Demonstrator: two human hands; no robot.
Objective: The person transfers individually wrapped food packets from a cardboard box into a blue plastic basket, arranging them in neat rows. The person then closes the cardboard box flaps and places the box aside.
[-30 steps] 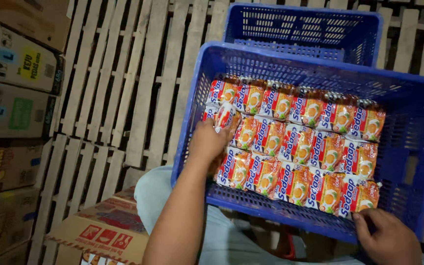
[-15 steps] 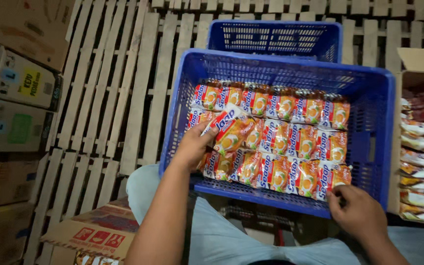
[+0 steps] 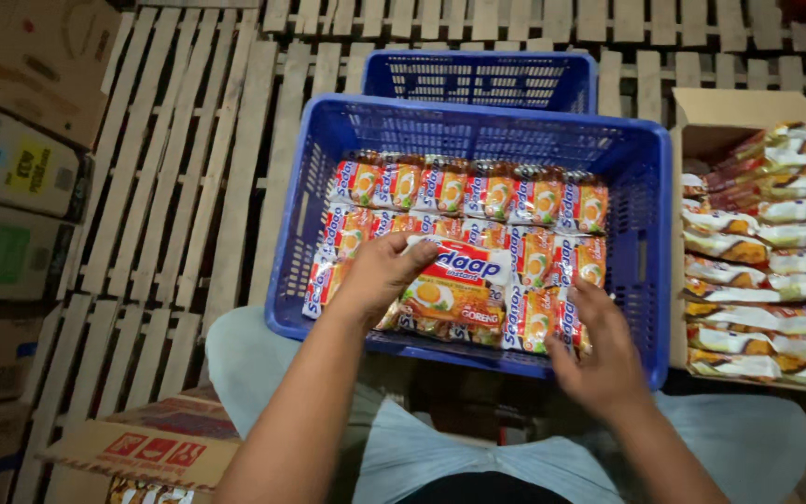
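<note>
Noodle packet (image 3: 454,285) | lies flat atop the packed rows in the blue crate (image 3: 646,177) | left hand (image 3: 380,275) fingers curl over its left edge, pinching it | right hand (image 3: 599,350) fingers spread on front-row packets | judgement: keep it level, press rows tight

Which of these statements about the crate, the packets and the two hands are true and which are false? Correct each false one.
1. The left hand holds a noodle packet over the blue crate. True.
2. The right hand holds a packet in the air. False: it rests on the packed rows.
3. The crate is red. False: it is blue.
4. An open cardboard box of packets stands at the right. True.
</note>
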